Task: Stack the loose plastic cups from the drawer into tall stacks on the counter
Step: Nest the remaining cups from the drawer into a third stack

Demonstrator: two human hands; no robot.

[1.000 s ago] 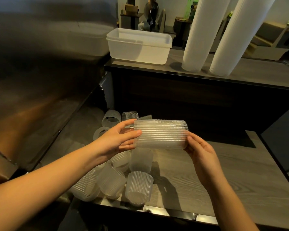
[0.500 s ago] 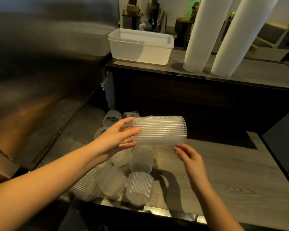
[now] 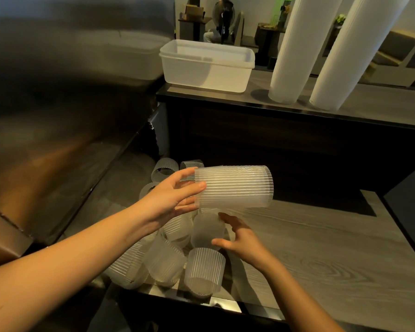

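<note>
Steel wall (image 3: 65, 97) fills the left side, blurred. Upper surface (image 3: 359, 101) runs across the back w/ two tall stacks (image 3: 295, 51) of white cups, both leaning right; base of the left one sits near the surface's front edge, right one (image 3: 352, 51) just beside it. Clear plastic tub (image 3: 206, 65) stands at that surface's left end, close to the corner.

Lower down, a wood-grain drawer (image 3: 321, 248) is pulled out; right half bare. Loose ribbed cups (image 3: 168, 257) lie piled in the front-left corner, some on their sides, one (image 3: 204, 271) upright-ish at the front edge w/ its mouth facing down-front. A few more (image 3: 165, 167) lie toward the back-left corner, partly hidden behind the hands.

Short stack of nested ribbed cups (image 3: 235, 186) is held sideways in the air above the pile, rims pointing right. Left hand (image 3: 170, 200) grips its closed end, thumb on top, fingers underneath. Right hand (image 3: 242, 238) is off the stack, below it, fingers spread and curled loosely around a frosted cup (image 3: 207, 230) in the pile; can't tell if it's actually touching.
</note>
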